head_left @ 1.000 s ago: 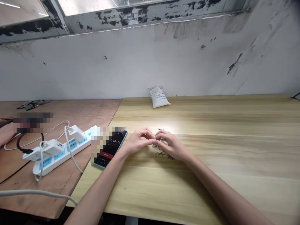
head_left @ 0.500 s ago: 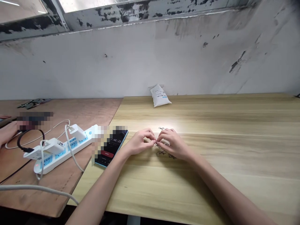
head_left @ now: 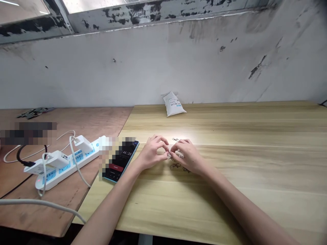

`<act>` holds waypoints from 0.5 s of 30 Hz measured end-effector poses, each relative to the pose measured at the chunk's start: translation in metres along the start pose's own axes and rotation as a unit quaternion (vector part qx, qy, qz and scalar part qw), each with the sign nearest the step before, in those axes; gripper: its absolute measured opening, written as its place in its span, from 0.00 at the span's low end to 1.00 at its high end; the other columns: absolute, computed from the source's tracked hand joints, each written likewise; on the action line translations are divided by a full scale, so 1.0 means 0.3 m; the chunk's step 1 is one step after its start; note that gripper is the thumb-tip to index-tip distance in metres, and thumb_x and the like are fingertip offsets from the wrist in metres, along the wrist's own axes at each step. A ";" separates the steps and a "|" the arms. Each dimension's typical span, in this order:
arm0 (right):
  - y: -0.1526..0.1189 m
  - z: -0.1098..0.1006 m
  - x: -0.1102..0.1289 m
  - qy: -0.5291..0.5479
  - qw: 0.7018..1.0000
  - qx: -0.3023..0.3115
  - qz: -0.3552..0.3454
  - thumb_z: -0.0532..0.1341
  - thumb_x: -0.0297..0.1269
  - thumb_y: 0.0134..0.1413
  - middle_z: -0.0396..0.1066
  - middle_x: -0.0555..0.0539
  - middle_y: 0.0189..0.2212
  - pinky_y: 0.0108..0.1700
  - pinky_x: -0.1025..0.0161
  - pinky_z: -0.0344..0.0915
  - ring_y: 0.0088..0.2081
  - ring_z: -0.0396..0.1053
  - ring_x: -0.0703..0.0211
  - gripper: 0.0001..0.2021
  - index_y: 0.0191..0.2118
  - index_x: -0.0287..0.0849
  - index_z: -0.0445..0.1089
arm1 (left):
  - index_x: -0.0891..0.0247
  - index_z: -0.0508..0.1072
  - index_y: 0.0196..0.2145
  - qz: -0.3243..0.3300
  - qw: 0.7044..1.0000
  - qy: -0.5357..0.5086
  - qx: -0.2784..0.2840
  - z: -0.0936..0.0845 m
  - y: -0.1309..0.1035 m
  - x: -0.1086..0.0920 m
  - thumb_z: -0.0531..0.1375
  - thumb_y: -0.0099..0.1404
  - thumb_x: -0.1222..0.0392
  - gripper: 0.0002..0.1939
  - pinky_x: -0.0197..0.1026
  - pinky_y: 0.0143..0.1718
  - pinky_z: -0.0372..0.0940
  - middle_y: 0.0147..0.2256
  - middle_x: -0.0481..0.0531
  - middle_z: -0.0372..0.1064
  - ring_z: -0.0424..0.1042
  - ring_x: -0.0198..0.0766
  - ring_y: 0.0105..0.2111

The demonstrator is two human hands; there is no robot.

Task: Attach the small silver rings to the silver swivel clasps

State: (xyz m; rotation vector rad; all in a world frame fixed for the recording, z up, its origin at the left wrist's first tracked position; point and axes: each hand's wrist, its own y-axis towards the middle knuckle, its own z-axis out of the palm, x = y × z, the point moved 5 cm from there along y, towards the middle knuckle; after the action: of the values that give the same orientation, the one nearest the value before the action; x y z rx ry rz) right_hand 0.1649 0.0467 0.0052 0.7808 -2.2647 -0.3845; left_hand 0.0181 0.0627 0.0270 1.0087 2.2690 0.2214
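Note:
My left hand (head_left: 154,153) and my right hand (head_left: 188,155) meet over the light wooden table, thumbs and fingertips pinched together. Between the fingertips is a small silvery key ring (head_left: 169,156), partly covered by the fingers. Just beyond the right fingers lies a small metal clasp (head_left: 175,139). More metal clasps and rings (head_left: 175,166) lie in a loose group below the fingertips and under my right hand. Their finer details are too small to make out.
Left of my left forearm lies a phone (head_left: 120,161) showing a timer. A white power strip (head_left: 74,161) with chargers and cables rests on the brown table (head_left: 107,119). A white plastic packet (head_left: 174,104) leans near the wall.
Both hands stay together over the metal pieces; the left fingers have lifted and curled slightly. At the far left, another person's forearm has mostly drawn out of view.

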 end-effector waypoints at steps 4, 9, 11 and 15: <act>0.005 -0.008 -0.008 0.023 0.999 -0.047 0.002 0.62 0.31 0.56 0.75 0.52 0.26 0.48 0.53 0.59 0.30 0.67 0.59 0.04 0.30 0.45 0.69 | 0.60 0.73 0.30 -0.014 0.999 0.049 -0.015 -0.007 -0.002 0.001 0.61 0.61 0.64 0.02 0.47 0.51 0.55 0.43 0.50 0.71 0.65 0.42 0.48; 0.005 -0.025 0.011 0.059 0.996 -0.060 -0.013 0.61 0.32 0.58 0.76 0.51 0.29 0.47 0.54 0.60 0.32 0.68 0.59 0.04 0.32 0.46 0.71 | 0.59 0.73 0.29 -0.063 0.994 0.078 -0.049 -0.020 -0.001 0.028 0.62 0.60 0.63 0.03 0.48 0.50 0.55 0.43 0.49 0.71 0.65 0.43 0.47; 0.005 -0.022 0.027 0.072 0.996 -0.030 -0.030 0.61 0.33 0.58 0.76 0.50 0.29 0.46 0.55 0.60 0.34 0.68 0.57 0.04 0.32 0.46 0.72 | 0.60 0.73 0.29 -0.079 0.992 0.076 -0.063 -0.026 -0.002 0.036 0.62 0.60 0.64 0.03 0.48 0.50 0.55 0.44 0.49 0.71 0.65 0.43 0.48; 0.005 -0.031 0.028 0.061 0.998 -0.025 -0.007 0.59 0.35 0.60 0.75 0.49 0.29 0.45 0.55 0.59 0.34 0.68 0.57 0.06 0.32 0.45 0.71 | 0.60 0.73 0.30 -0.080 0.992 0.060 -0.080 -0.033 -0.003 0.027 0.62 0.61 0.65 0.03 0.48 0.52 0.55 0.44 0.49 0.71 0.65 0.43 0.49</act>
State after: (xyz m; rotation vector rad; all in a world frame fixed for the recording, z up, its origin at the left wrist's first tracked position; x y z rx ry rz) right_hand 0.1660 0.0423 0.0170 0.7734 -2.1291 -0.3871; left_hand 0.0074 0.0687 0.0304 0.7448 2.3841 0.3978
